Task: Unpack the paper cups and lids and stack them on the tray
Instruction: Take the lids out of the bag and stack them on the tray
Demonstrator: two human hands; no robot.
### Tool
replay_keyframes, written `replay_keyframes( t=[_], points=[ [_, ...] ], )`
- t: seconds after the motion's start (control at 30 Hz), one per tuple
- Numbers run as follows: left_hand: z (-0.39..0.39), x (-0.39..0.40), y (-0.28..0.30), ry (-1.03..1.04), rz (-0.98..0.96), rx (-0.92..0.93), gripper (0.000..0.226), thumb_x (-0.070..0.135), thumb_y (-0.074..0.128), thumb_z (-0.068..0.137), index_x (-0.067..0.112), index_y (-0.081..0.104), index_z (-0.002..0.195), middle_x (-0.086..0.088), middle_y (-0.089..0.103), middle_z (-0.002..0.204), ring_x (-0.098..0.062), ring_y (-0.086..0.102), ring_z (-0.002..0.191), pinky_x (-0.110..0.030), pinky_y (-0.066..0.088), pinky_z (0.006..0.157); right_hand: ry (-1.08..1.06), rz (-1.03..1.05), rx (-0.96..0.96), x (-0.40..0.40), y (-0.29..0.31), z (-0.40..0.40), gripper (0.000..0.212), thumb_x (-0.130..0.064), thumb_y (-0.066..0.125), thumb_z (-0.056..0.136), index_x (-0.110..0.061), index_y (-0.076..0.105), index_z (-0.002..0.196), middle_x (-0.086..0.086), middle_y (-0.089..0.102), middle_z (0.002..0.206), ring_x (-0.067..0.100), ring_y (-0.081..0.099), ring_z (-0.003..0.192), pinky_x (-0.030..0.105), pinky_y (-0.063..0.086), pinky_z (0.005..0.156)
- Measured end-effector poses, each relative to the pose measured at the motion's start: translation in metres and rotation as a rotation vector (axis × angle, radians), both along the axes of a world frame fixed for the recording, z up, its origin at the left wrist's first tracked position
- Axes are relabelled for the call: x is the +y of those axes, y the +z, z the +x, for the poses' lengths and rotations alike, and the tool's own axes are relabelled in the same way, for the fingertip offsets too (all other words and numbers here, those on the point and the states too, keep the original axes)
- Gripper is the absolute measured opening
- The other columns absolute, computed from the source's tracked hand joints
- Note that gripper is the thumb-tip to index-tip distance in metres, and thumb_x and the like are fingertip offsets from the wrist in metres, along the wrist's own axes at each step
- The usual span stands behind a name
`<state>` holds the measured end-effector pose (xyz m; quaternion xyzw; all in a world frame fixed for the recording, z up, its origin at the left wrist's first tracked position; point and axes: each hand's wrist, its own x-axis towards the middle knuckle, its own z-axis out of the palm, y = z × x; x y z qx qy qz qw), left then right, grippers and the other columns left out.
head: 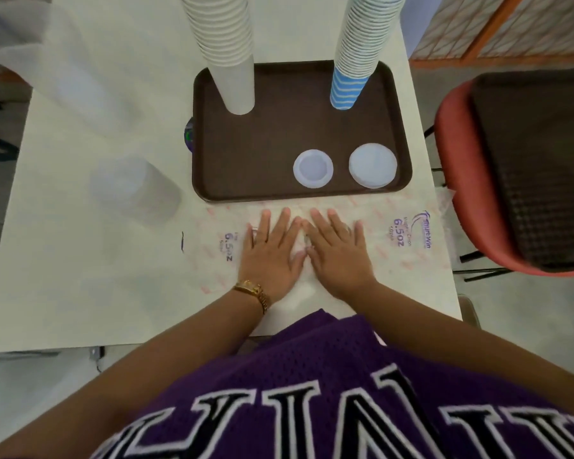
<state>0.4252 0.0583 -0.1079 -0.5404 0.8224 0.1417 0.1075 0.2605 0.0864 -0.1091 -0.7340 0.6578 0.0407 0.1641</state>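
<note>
A brown tray (279,134) lies on the white table. On it stand a tall stack of white paper cups (227,58) at the back left and a tall stack of blue striped cups (357,61) at the back right. Two white lid stacks sit near the tray's front edge, a smaller one (313,167) and a wider one (372,165). My left hand (270,251) and my right hand (337,251) press flat, fingers spread, on an empty printed plastic wrapper (408,240) in front of the tray.
A clear plastic sleeve of lids (136,190) lies left of the tray. Crumpled clear plastic (47,44) covers the table's far left. A red chair (451,167) holding dark trays (537,160) stands at the right.
</note>
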Motion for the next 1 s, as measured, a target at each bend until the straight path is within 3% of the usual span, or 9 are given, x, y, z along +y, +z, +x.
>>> replay_keyframes(
  t=[0.1, 0.23, 0.43, 0.57, 0.67, 0.77, 0.9, 1.0],
  points=[
    [0.019, -0.002, -0.006, 0.052, -0.033, -0.030, 0.070, 0.068, 0.007, 0.092, 0.037, -0.010, 0.153, 0.004, -0.018, 0.162, -0.029, -0.019, 0.148, -0.057, -0.014, 0.113, 0.000, -0.010, 0.092, 0.005, -0.009, -0.030, 0.060, -0.061, 0.014, 0.100, -0.040, 0.001, 0.154, -0.009, -0.007, 0.164, 0.023, -0.016, 0.150, 0.063, -0.007, 0.116],
    [0.044, 0.000, -0.005, 0.184, -0.027, -0.052, 0.075, 0.076, 0.006, 0.087, 0.042, -0.010, 0.152, 0.006, -0.018, 0.162, -0.030, -0.021, 0.147, -0.061, -0.019, 0.108, -0.160, 0.012, 0.137, 0.009, -0.006, -0.058, 0.074, -0.079, 0.015, 0.089, -0.045, -0.003, 0.153, -0.008, -0.014, 0.163, 0.028, -0.021, 0.148, 0.065, -0.014, 0.112],
    [0.067, 0.002, -0.002, 0.295, -0.019, -0.066, 0.076, 0.078, 0.002, 0.084, 0.044, -0.012, 0.151, 0.007, -0.022, 0.161, -0.032, -0.021, 0.147, -0.069, -0.012, 0.109, -0.243, 0.069, 0.169, 0.009, 0.000, -0.068, 0.082, -0.085, 0.003, 0.082, -0.046, -0.014, 0.151, -0.005, -0.020, 0.162, 0.029, -0.024, 0.147, 0.071, -0.005, 0.111],
    [0.063, -0.001, 0.004, 0.282, 0.020, -0.071, 0.081, 0.079, -0.003, 0.080, 0.043, -0.011, 0.152, 0.005, -0.021, 0.161, -0.034, -0.023, 0.146, -0.069, -0.013, 0.108, -0.247, 0.100, 0.144, 0.008, 0.005, -0.065, 0.082, -0.086, 0.007, 0.082, -0.045, -0.013, 0.151, -0.004, -0.021, 0.162, 0.028, -0.025, 0.147, 0.070, -0.006, 0.111],
    [0.061, 0.002, 0.013, 0.294, 0.012, -0.035, 0.079, 0.075, 0.005, 0.085, 0.038, -0.004, 0.154, 0.002, -0.015, 0.163, -0.034, -0.023, 0.146, -0.066, -0.015, 0.109, -0.304, 0.101, 0.084, 0.005, 0.016, -0.057, 0.082, -0.078, 0.026, 0.087, -0.038, 0.005, 0.155, 0.001, -0.012, 0.164, 0.030, -0.019, 0.148, 0.066, -0.011, 0.112],
    [0.060, 0.006, 0.028, 0.286, -0.069, 0.068, 0.073, 0.067, 0.016, 0.092, 0.032, 0.006, 0.155, 0.001, -0.007, 0.164, -0.030, -0.018, 0.148, -0.054, -0.019, 0.111, -0.344, 0.002, 0.026, -0.001, 0.030, -0.043, 0.068, -0.062, 0.044, 0.092, -0.030, 0.032, 0.150, 0.005, 0.007, 0.164, 0.031, -0.005, 0.151, 0.060, -0.013, 0.113],
    [0.072, 0.011, 0.050, 0.245, -0.109, 0.346, 0.063, 0.051, 0.036, 0.095, 0.025, 0.029, 0.152, 0.001, 0.010, 0.163, -0.020, -0.004, 0.150, -0.035, -0.013, 0.116, -0.244, -0.066, -0.193, -0.020, 0.053, -0.018, 0.038, -0.042, 0.055, 0.095, -0.027, 0.060, 0.129, 0.001, 0.037, 0.155, 0.027, 0.019, 0.148, 0.051, 0.006, 0.121],
    [0.091, 0.014, 0.065, 0.289, -0.202, 0.488, 0.058, 0.043, 0.046, 0.092, 0.023, 0.040, 0.146, 0.001, 0.024, 0.159, -0.018, 0.014, 0.148, -0.031, 0.004, 0.116, -0.153, -0.090, -0.342, -0.041, 0.076, 0.008, 0.030, -0.035, 0.059, 0.095, -0.025, 0.066, 0.122, -0.001, 0.053, 0.141, 0.021, 0.037, 0.136, 0.039, 0.024, 0.113]
  ],
)
